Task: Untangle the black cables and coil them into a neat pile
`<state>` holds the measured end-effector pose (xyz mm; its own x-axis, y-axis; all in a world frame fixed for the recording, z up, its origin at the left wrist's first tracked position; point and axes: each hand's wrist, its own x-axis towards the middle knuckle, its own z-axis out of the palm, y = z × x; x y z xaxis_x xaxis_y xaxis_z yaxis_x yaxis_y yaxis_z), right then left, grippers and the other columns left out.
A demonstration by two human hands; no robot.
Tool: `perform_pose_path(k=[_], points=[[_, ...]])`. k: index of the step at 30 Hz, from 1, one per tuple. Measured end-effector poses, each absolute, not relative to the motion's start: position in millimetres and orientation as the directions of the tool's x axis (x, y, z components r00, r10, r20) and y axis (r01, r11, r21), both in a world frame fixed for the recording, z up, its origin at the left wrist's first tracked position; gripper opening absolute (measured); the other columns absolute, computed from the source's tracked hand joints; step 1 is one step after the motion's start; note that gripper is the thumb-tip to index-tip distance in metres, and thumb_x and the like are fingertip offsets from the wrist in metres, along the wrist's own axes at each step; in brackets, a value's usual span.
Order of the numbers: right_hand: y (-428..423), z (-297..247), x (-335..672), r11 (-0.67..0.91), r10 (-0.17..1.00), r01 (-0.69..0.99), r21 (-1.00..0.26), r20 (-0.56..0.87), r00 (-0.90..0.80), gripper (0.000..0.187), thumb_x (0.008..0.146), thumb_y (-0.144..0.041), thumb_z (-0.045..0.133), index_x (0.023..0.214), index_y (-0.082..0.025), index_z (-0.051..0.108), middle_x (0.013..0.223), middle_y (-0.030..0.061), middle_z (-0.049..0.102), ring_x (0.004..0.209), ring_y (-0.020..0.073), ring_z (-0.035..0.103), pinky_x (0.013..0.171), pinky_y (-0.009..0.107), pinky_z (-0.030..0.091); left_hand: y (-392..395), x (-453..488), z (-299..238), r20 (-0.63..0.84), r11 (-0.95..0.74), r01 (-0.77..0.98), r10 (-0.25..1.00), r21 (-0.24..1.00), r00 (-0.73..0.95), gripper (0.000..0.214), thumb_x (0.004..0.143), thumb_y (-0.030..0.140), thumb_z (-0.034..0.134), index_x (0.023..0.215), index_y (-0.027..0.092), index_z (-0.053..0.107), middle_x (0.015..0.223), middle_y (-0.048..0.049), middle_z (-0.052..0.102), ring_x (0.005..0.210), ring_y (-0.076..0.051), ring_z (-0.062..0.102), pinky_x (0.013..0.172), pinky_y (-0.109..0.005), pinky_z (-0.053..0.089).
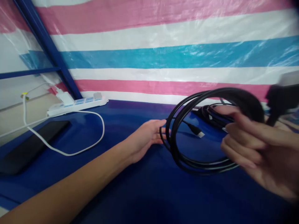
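Observation:
A coil of black cable [187,158] hangs above the blue table [130,193], held up at its right side by my right hand [254,146], which is blurred. My left hand [147,138] reaches across the table and its fingertips touch the coil's left edge. A loose end with a silver plug [200,134] dangles inside the loop. A dark plug or adapter [281,98] sticks up at the far right, blurred.
A white power strip [77,104] lies at the back left with a white cable [70,152] looping over the table. A black phone [30,146] lies flat at the left. A striped pink, white and blue tarp [163,46] forms the back wall.

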<state>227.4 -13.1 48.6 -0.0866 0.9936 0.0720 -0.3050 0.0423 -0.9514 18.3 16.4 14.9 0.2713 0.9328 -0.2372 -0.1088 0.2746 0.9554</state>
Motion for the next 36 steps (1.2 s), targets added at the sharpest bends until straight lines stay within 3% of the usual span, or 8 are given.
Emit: perform_pose_path(k=[5, 10, 14, 18, 23, 28, 33, 36], points=[[-9, 41, 212, 0.028, 0.999, -0.276, -0.961, 0.036, -0.024, 0.019, 0.079, -0.026, 0.062, 0.094, -0.021, 0.072, 0.051, -0.0086, 0.010, 0.036, 0.0046, 0.011, 0.027, 0.018, 0.016, 2, 29, 27, -0.210, 0.391, -0.430, 0.888, 0.814, 0.408, 0.018, 0.087, 0.018, 0.043, 0.087, 0.012, 0.060, 0.054, 0.0029, 0.052, 0.051, -0.012, 0.060, 0.061, -0.026, 0.048], [0, 41, 212, 0.030, 0.986, -0.318, -0.947, -0.025, 0.165, 0.015, 0.080, -0.021, 0.060, 0.091, -0.021, 0.070, 0.050, -0.0092, 0.014, 0.037, 0.0038, 0.008, 0.028, 0.014, 0.028, -2, 29, 34, -0.033, 0.173, -0.651, 0.975, 0.739, 0.222, 0.019, 0.094, 0.026, 0.043, 0.102, 0.015, 0.057, 0.093, -0.0078, 0.069, 0.091, -0.019, 0.068, 0.080, -0.029, 0.051], [-3, 33, 206, -0.110, 0.989, -0.228, -0.967, -0.131, 0.076, 0.025, 0.073, -0.030, 0.068, 0.097, -0.024, 0.069, 0.045, -0.0101, 0.019, 0.033, 0.0043, 0.015, 0.029, 0.018, 0.035, -4, 28, 34, 0.047, 0.166, -0.624, 0.950, 0.764, 0.310, 0.024, 0.096, 0.032, 0.039, 0.115, 0.023, 0.051, 0.097, -0.0056, 0.070, 0.086, -0.017, 0.069, 0.078, -0.028, 0.051], [-9, 27, 198, -0.234, 0.972, -0.178, -0.956, -0.226, -0.067, 0.033, 0.070, -0.036, 0.071, 0.101, -0.026, 0.068, 0.044, -0.0106, 0.020, 0.034, 0.0045, 0.016, 0.032, 0.020, 0.037, -4, 25, 33, -0.061, 0.288, -0.523, 0.911, 0.802, 0.408, 0.034, 0.097, 0.041, 0.032, 0.082, 0.017, 0.051, 0.053, 0.0029, 0.055, 0.042, -0.009, 0.054, 0.053, -0.022, 0.047], [-10, 25, 202, -0.197, 0.980, -0.119, -0.973, -0.191, -0.059, 0.032, 0.074, -0.037, 0.068, 0.104, -0.026, 0.068, 0.041, -0.0102, 0.023, 0.034, 0.0063, 0.021, 0.032, 0.020, 0.036, -3, 24, 36, -0.087, 0.321, -0.544, 0.907, 0.775, 0.412, 0.048, 0.091, 0.056, 0.035, 0.064, 0.017, 0.040, 0.046, 0.0082, 0.034, 0.031, -0.002, 0.025, 0.036, -0.017, 0.028], [-9, 22, 203, -0.213, 0.973, -0.108, -0.971, -0.201, -0.111, 0.022, 0.075, -0.036, 0.067, 0.094, -0.024, 0.069, 0.041, -0.0110, 0.023, 0.033, 0.0053, 0.018, 0.035, 0.022, 0.040, -5, 24, 32, 0.019, 0.187, -0.427, 0.901, 0.884, 0.433, 0.022, 0.084, 0.032, 0.061, 0.073, 0.018, 0.048, 0.046, 0.0103, 0.035, 0.031, -0.002, 0.030, 0.035, -0.015, 0.030], [-4, 23, 208, -0.008, 0.982, 0.212, -0.977, -0.048, -0.181, 0.033, 0.077, -0.048, 0.064, 0.059, -0.020, 0.065, 0.057, 0.0007, 0.060, 0.059, 0.0151, 0.060, 0.066, 0.028, 0.049, -1, 22, 31, -0.110, 0.220, -0.294, 0.930, 0.930, 0.350, 0.042, 0.085, 0.047, 0.055, 0.058, 0.018, 0.041, 0.033, 0.0097, 0.028, 0.026, -0.004, 0.030, 0.032, -0.016, 0.032], [-3, 24, 214, 0.149, 0.977, 0.368, -0.918, 0.078, -0.201, 0.037, 0.076, -0.054, 0.063, 0.061, -0.021, 0.067, 0.073, 0.0041, 0.069, 0.076, 0.0193, 0.065, 0.072, 0.027, 0.047, -2, 21, 35, -0.240, 0.389, -0.264, 0.855, 0.882, 0.460, 0.056, 0.084, 0.054, 0.053, 0.050, 0.019, 0.026, 0.033, 0.0090, 0.023, 0.026, -0.002, 0.023, 0.029, -0.015, 0.023]])
